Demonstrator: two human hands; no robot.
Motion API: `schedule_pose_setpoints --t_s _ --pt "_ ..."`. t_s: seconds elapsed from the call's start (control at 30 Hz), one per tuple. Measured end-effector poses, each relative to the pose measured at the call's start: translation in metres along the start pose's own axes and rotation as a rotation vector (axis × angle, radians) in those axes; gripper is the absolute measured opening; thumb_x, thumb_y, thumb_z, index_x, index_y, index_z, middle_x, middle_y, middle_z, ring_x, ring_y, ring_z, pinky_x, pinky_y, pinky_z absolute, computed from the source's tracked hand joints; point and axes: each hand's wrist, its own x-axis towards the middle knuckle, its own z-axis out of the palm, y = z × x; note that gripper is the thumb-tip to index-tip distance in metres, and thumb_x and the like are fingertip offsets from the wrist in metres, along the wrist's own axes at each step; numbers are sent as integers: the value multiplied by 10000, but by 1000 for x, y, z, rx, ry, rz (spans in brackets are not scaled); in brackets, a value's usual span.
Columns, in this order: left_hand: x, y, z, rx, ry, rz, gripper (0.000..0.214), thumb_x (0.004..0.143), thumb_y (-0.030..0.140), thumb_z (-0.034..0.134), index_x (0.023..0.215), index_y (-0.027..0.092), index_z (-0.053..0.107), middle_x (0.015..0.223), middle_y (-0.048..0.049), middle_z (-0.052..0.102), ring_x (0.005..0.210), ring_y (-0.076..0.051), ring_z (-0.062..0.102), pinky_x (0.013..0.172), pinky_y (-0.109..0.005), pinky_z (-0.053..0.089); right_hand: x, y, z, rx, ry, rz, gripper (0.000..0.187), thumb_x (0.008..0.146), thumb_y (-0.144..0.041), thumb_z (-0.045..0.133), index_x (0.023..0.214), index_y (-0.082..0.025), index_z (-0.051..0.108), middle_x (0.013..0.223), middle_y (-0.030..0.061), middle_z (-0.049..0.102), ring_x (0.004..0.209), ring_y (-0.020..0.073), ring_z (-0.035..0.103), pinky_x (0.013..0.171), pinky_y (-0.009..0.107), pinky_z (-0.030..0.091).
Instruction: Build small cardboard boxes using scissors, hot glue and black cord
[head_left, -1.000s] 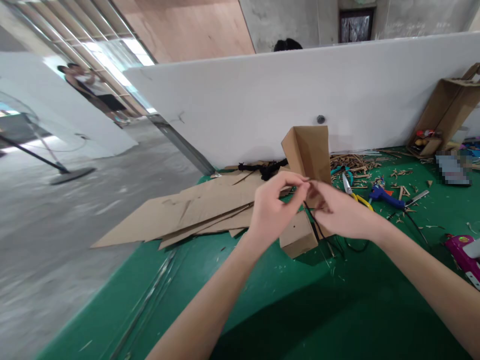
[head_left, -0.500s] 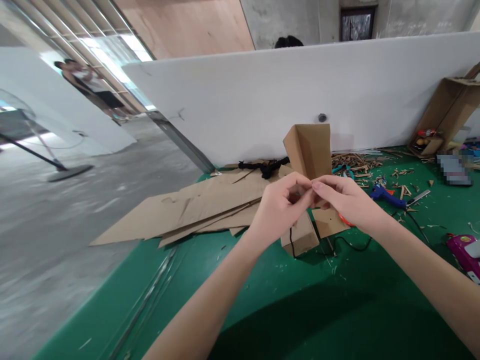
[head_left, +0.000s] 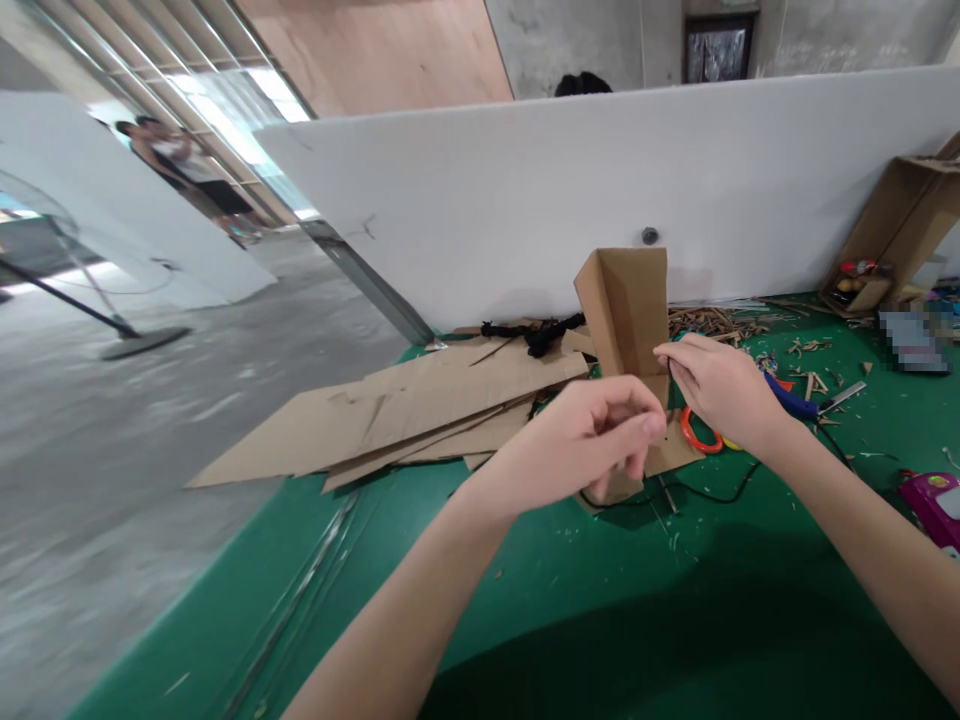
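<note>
My right hand (head_left: 724, 385) pinches a thin black cord (head_left: 670, 370) between thumb and fingers, in front of an upright folded cardboard piece (head_left: 634, 300). Lower and to its left is my left hand (head_left: 600, 435), fingers curled with the thumb against the forefinger; anything between them is too small to make out. Beneath the left hand a small cardboard box (head_left: 626, 487) is mostly hidden. More dark cord (head_left: 716, 497) runs along the green table. Orange-handled scissors (head_left: 701, 432) lie by the right wrist, on a flat cardboard piece (head_left: 664, 458).
Stacked cardboard sheets (head_left: 420, 410) overhang the table's left edge, with a black cord bundle (head_left: 544, 333) behind. At right lie a blue glue gun (head_left: 791, 398), cardboard scraps (head_left: 720, 325), a magenta device (head_left: 930, 505) and a tall cardboard box (head_left: 885, 220). A white partition (head_left: 480, 200) stands behind.
My hands, together before, are now apart. The right has moved slightly right and up with the cord; the left has dropped lower. More of the orange scissors handle shows.
</note>
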Motion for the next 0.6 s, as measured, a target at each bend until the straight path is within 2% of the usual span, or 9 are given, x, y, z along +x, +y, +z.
schedule_pose_setpoints --t_s 0.07,0.13,0.17,0.23,0.27,0.33,0.43,0.5,0.6 --pt "-4 -2 -7 135 -107 46 347 975 472 438 881 197 627 743 -30 698 596 -138 641 524 -222 500 1 1 -1 72 39 -63 269 942 -225 492 1001 -247 754 977 85 602 840 200 595 787 380 503" --pt "-4 -12 -21 380 -72 42 380 988 460 402 913 205 674 854 -60 733 742 -183 689 624 -257 528 2 0 -5 202 69 -64 268 938 -219 505 1024 -245 757 1003 82 572 844 186 596 773 372 524" --pt "-3 -21 -30 494 -35 16 363 981 453 418 969 212 688 897 -67 745 760 -194 698 628 -264 527 3 -2 -7 286 59 -34 267 941 -222 507 1031 -254 756 997 71 574 811 170 601 741 359 535" --pt "3 -43 -50 592 -64 -32 340 926 427 533 1175 233 661 1066 -82 753 913 -224 719 696 -276 550 4 -6 -12 499 -2 55 250 952 -252 518 1040 -278 750 950 38 603 729 137 609 663 324 549" --pt "7 -55 -59 565 -127 -22 396 882 406 602 1247 256 636 1192 -88 726 1035 -237 703 749 -277 559 4 -8 -13 621 -31 99 229 950 -275 536 1035 -285 749 918 23 620 704 126 613 640 307 556" --pt "14 -77 -72 463 -359 13 528 845 388 660 1359 315 563 1393 -83 620 1179 -244 651 833 -296 565 4 -12 -15 855 -49 169 177 922 -317 600 1001 -283 754 859 2 644 707 118 629 638 287 574" --pt "26 -96 -76 409 -508 91 746 794 475 719 1471 342 436 1578 -72 405 1408 -297 450 1033 -414 488 4 -16 -14 1074 -33 228 134 849 -357 702 931 -269 760 822 -13 662 704 108 634 634 266 589" --pt "32 -101 -71 434 -538 96 806 756 538 743 1476 355 429 1627 -48 304 1484 -327 309 1111 -475 407 5 -16 -13 1122 -43 235 148 812 -355 747 928 -263 756 808 -20 666 688 100 631 629 255 591" --pt "36 -98 -62 471 -546 21 887 712 565 776 1492 359 406 1654 -44 235 1496 -356 267 1129 -466 389 6 -11 -10 1109 -66 217 174 784 -311 781 943 -250 743 824 -20 675 729 103 645 695 264 599"
